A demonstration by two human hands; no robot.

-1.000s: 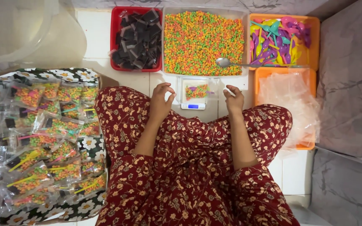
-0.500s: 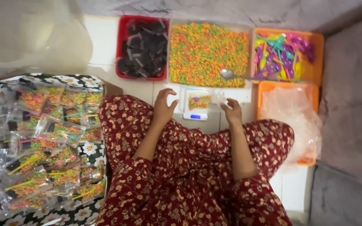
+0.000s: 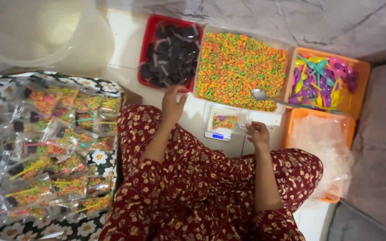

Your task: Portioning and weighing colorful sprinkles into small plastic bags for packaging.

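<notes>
My lap, in red flowered cloth (image 3: 202, 196), fills the near field. At 9 o'clock a flowered tray (image 3: 108, 158) carries a heap of filled clear packets (image 3: 50, 147).

Right hand (image 3: 258, 135), at about 1 o'clock from my lap: fingers curled, pinching the right edge of a clear bag (image 3: 226, 121) partly filled with coloured pellets. The bag rests on a small white scale (image 3: 220, 134).

Left hand (image 3: 174, 103), at 11 o'clock: fingers loose and extended, holding nothing, fingertips at the near rim of the red tray (image 3: 147, 44) of dark packets (image 3: 171, 56).

Far row, 12 o'clock: a tub of orange and green pellets (image 3: 240, 64) with a metal spoon (image 3: 264, 96) lying at its near right edge. At 1 to 2 o'clock, an orange bin (image 3: 362, 80) of small plastic spoons (image 3: 320, 80); nearer, empty clear bags (image 3: 322, 147).
</notes>
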